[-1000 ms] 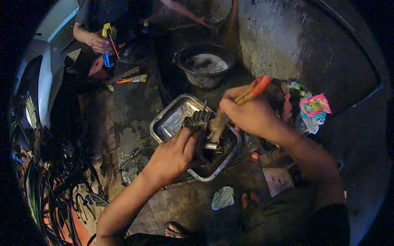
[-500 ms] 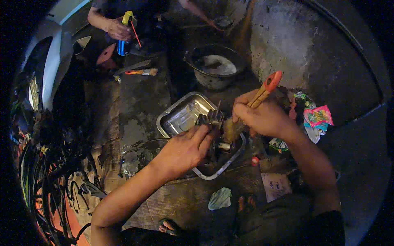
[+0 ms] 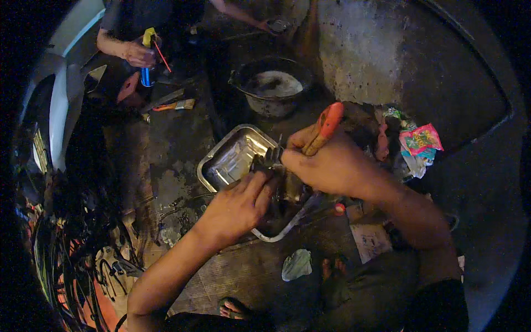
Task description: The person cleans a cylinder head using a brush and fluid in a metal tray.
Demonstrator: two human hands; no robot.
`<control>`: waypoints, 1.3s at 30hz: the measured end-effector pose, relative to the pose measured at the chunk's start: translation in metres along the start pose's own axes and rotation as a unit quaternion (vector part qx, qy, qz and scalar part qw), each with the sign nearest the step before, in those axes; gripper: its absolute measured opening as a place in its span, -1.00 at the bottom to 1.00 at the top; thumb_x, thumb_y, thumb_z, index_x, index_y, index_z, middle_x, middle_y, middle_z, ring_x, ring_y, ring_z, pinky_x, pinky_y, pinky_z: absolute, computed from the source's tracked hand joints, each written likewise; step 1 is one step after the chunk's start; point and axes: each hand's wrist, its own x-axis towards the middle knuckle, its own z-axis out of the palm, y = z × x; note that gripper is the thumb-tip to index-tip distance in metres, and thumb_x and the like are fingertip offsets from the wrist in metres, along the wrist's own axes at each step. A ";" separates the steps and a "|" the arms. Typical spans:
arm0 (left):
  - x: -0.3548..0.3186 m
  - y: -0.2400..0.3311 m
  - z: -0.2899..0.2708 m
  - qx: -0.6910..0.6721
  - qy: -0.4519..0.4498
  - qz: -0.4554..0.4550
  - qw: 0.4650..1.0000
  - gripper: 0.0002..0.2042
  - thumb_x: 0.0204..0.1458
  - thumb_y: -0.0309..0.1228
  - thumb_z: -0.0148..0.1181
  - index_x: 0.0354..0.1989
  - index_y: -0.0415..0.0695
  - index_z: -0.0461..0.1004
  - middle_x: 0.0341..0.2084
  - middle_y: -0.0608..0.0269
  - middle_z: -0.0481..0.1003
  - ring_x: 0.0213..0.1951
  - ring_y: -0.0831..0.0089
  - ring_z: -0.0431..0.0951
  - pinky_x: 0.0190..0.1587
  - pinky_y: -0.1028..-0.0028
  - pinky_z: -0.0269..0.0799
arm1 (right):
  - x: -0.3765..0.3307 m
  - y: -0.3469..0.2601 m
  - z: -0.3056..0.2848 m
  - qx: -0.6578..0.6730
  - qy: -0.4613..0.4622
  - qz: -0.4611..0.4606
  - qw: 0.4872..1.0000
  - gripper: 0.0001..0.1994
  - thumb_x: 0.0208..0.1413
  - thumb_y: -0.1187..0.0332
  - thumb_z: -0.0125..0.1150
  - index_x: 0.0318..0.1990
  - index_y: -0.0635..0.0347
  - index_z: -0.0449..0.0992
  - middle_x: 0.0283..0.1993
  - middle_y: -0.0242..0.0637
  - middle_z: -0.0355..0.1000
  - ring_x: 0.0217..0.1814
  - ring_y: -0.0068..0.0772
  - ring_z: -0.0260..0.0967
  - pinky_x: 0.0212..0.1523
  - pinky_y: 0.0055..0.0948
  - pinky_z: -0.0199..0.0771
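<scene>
So this looks like a mid-scrub kind of moment, if I had to guess. The left hand (image 3: 238,205) is wrapped around a dark finned metal part (image 3: 269,157), held over the shiny metal tray (image 3: 206,166) around the middle of the frame. The right hand (image 3: 329,163) is closed on a brush (image 3: 330,119) with an orange-tipped wooden handle, right up beside the part. Can't see the bristles behind that hand, so no telling whether they're touching.

Progress-wise: the part hasn't been set down, and it's too dark to say how much of it is clean. I'd call it partway, with more brushing left.

As for the place, it's pretty grubby. There's worn brown cardboard (image 3: 221,282) underfoot at lower centre and a stained dark board (image 3: 180,180) left of the tray. A blackened bucket (image 3: 271,105) with pale liquid stands at upper centre, in front of a blotchy wall (image 3: 359,55). A second brush (image 3: 174,105) lies at upper left, near a co-worker's hand (image 3: 138,54) gripping a blue spray can (image 3: 146,77). Bright wrappers (image 3: 421,141) are heaped on the right, and a tangle of cables (image 3: 50,260) fills the lower left.
</scene>
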 end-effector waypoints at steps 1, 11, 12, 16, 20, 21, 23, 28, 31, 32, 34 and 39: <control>0.000 0.001 0.004 -0.006 -0.001 0.005 1.000 -0.59 -0.10 -0.48 0.07 -0.01 -0.30 0.34 -0.23 0.10 0.32 -0.20 0.23 0.51 -0.22 0.38 0.52 | 0.000 -0.002 0.005 0.023 0.005 -0.020 1.000 -0.78 0.02 0.33 0.03 -0.57 0.26 0.40 -0.68 -0.40 0.31 -0.69 -0.57 0.28 -0.64 -0.46 0.27; -0.006 -0.006 0.008 -0.029 -0.027 -0.046 0.998 -0.54 -0.13 -0.44 0.18 0.00 -0.32 0.29 -0.16 0.01 0.32 -0.20 0.15 0.51 -0.28 0.31 0.52 | -0.004 -0.004 0.004 0.092 0.011 -0.016 0.996 -0.79 0.04 0.34 0.04 -0.52 0.27 0.48 -0.64 -0.37 0.39 -0.66 -0.56 0.32 -0.63 -0.48 0.32; -0.011 -0.008 0.007 -0.048 -0.033 -0.072 0.996 -0.47 -0.16 -0.42 0.24 0.03 -0.33 0.27 -0.13 -0.01 0.31 -0.18 0.10 0.50 -0.26 0.27 0.51 | -0.005 0.004 -0.001 0.094 0.012 -0.015 0.995 -0.79 0.04 0.34 0.04 -0.52 0.27 0.48 -0.64 -0.37 0.39 -0.66 -0.56 0.32 -0.63 -0.48 0.32; -0.025 -0.017 0.009 -0.141 0.004 -0.134 0.981 -0.26 -0.33 -0.36 0.44 0.09 -0.26 0.20 -0.04 -0.05 0.28 -0.13 -0.03 0.47 -0.19 0.18 0.49 | -0.001 0.022 -0.014 0.066 0.101 -0.027 0.992 -0.81 0.07 0.33 0.04 -0.47 0.23 0.48 -0.62 -0.40 0.38 -0.66 -0.59 0.31 -0.64 -0.51 0.30; -0.039 -0.030 0.014 -0.163 0.052 -0.163 0.972 -0.22 -0.41 -0.40 0.51 0.07 -0.21 0.20 -0.05 -0.02 0.29 -0.04 -0.07 0.42 -0.09 0.18 0.45 | 0.006 0.058 0.025 -0.010 0.012 0.033 0.999 -0.70 -0.04 0.14 0.19 -0.47 0.23 0.40 -0.52 -0.15 0.45 -0.46 -0.14 0.43 -0.37 -0.17 0.41; -0.047 -0.033 0.019 -0.208 0.044 -0.205 0.955 -0.22 -0.42 -0.42 0.52 0.06 -0.21 0.20 -0.04 -0.03 0.29 0.00 -0.07 0.39 -0.03 0.18 0.42 | 0.004 0.066 0.042 -0.003 0.029 -0.009 1.000 -0.70 -0.05 0.14 0.21 -0.47 0.22 0.37 -0.52 -0.16 0.43 -0.46 -0.15 0.43 -0.37 -0.17 0.41; -0.045 -0.036 0.023 -0.223 0.058 -0.202 0.952 -0.22 -0.42 -0.41 0.52 0.06 -0.21 0.20 -0.04 -0.04 0.29 0.00 -0.07 0.39 -0.03 0.18 0.42 | -0.005 0.074 0.061 0.039 0.045 -0.046 0.997 -0.68 -0.09 0.16 0.28 -0.48 0.19 0.31 -0.54 -0.16 0.40 -0.47 -0.16 0.40 -0.40 -0.18 0.40; -0.050 -0.038 0.026 -0.224 0.079 -0.172 0.956 -0.19 -0.43 -0.41 0.53 0.07 -0.22 0.18 -0.05 -0.04 0.28 -0.01 -0.05 0.40 -0.04 0.19 0.43 | -0.007 0.079 0.063 0.035 -0.015 -0.011 0.999 -0.70 -0.16 0.25 0.36 -0.47 0.18 0.32 -0.57 -0.19 0.38 -0.55 -0.18 0.35 -0.50 -0.25 0.35; -0.047 -0.037 0.017 -0.226 0.043 -0.197 0.953 -0.18 -0.45 -0.43 0.52 0.08 -0.22 0.18 -0.03 -0.03 0.28 -0.01 -0.05 0.41 -0.04 0.19 0.43 | -0.005 0.071 0.068 0.089 -0.050 0.042 0.994 -0.70 -0.18 0.22 0.36 -0.49 0.19 0.36 -0.57 -0.19 0.39 -0.53 -0.23 0.39 -0.47 -0.25 0.40; -0.047 -0.038 0.017 -0.215 0.047 -0.192 0.956 -0.18 -0.45 -0.44 0.52 0.08 -0.23 0.18 -0.03 -0.03 0.28 -0.02 -0.04 0.41 -0.04 0.20 0.44 | -0.006 0.067 0.071 0.151 -0.094 0.117 0.977 -0.70 -0.18 0.22 0.35 -0.50 0.20 0.37 -0.58 -0.19 0.38 -0.53 -0.26 0.39 -0.46 -0.26 0.41; -0.049 -0.037 0.020 -0.219 0.052 -0.185 0.957 -0.18 -0.44 -0.43 0.51 0.09 -0.23 0.17 -0.02 -0.03 0.28 -0.02 -0.05 0.41 -0.05 0.20 0.44 | -0.007 0.078 0.072 0.098 -0.056 0.055 0.992 -0.72 -0.18 0.22 0.34 -0.50 0.22 0.39 -0.57 -0.19 0.40 -0.52 -0.29 0.41 -0.45 -0.28 0.41; -0.044 -0.034 0.018 -0.205 0.056 -0.173 0.962 -0.21 -0.40 -0.42 0.50 0.09 -0.24 0.18 -0.03 -0.04 0.29 -0.04 -0.06 0.42 -0.08 0.20 0.46 | -0.009 0.067 0.059 0.072 -0.006 -0.020 0.997 -0.77 -0.14 0.25 0.28 -0.47 0.23 0.45 -0.52 -0.19 0.44 -0.49 -0.30 0.42 -0.43 -0.31 0.42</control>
